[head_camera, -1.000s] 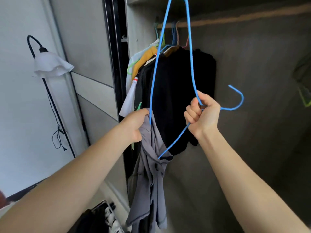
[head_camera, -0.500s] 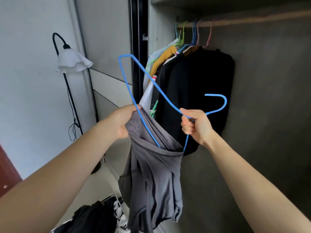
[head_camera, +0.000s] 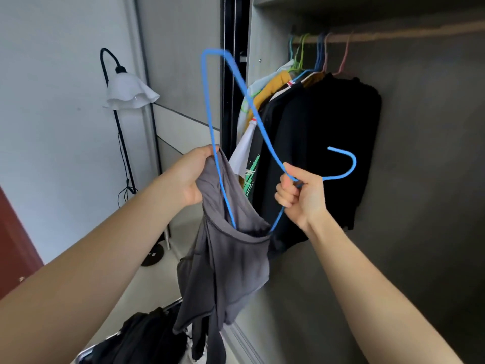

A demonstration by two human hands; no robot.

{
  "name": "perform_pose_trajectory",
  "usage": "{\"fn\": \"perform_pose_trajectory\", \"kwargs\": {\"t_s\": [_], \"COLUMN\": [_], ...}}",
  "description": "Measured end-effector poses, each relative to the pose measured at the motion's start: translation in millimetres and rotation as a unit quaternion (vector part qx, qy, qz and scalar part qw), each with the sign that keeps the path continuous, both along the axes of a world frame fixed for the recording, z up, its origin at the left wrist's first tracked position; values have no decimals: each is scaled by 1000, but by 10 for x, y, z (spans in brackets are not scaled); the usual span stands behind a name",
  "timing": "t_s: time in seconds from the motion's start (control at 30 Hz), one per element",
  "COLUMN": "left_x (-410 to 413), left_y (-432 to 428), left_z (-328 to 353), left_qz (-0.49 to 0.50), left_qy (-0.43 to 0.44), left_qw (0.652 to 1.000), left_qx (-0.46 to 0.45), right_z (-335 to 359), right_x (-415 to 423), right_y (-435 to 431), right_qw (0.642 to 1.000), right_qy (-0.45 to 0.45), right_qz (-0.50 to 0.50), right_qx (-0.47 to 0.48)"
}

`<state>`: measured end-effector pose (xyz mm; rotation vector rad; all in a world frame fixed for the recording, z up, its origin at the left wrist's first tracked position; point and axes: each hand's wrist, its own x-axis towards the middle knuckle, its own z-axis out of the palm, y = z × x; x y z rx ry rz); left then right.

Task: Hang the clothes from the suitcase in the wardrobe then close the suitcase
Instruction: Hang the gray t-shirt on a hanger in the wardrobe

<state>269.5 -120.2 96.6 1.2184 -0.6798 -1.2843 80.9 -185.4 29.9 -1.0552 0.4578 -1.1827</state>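
Note:
My left hand grips the top edge of a grey garment that hangs down in front of me. My right hand grips the neck of a blue wire hanger, its hook pointing right. One lower corner of the hanger sits inside the garment's opening; the other corner sticks up high to the left. The wardrobe rail runs across the top right with several hung clothes at its left end. The open suitcase with dark clothes shows at the bottom.
A floor lamp with a white shade stands against the wall on the left. The wardrobe's sliding door is behind my left hand. The rail's right part carries no hangers. A dark red panel is at the far left.
The hanger has swung down from overhead and turned, and its lower corner has gone deeper into the grey garment. The view has shifted left and down.

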Motion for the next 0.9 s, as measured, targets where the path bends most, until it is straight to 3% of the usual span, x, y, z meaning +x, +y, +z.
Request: {"fn": "perform_pose_trajectory", "kwargs": {"t_s": [0.07, 0.2, 0.3, 0.4, 0.53, 0.57, 0.67, 0.7, 0.8, 0.9], "left_x": [50, 380, 628, 807, 881, 874, 816, 793, 710, 636], "left_y": [-12, -24, 2, 20, 108, 129, 169, 168, 157, 198], "left_z": [-3, -131, -417, -674, -822, -837, -858, -854, -820, -738], "left_qz": [14, 68, 104, 136, 128, 119, 86, 79, 55, 18], "left_qy": [3, -9, -24, -38, -131, -175, -263, -279, -303, -327], "left_qw": [1000, 998, 994, 989, 982, 977, 961, 957, 952, 944], "left_qx": [-2, -8, 17, 48, 37, 29, 17, 14, 0, -45], "right_z": [-89, -265, -185, -32, 20, 58, 199, 207, 150, 224], "right_x": [82, -60, -168, -176, -73, -39, 26, 45, 159, 168], "right_y": [-15, -101, -87, -68, -1, 4, -28, -35, 62, -2], "right_qw": [999, 977, 946, 890, 773, 770, 807, 801, 735, 764], "right_qy": [3, 211, 317, 438, 609, 610, 560, 567, 642, 611], "right_qz": [18, -3, -6, -3, 13, 14, -9, -9, 35, 0], "right_qx": [29, -13, -67, -127, -180, -188, -185, -191, -216, -210]}}
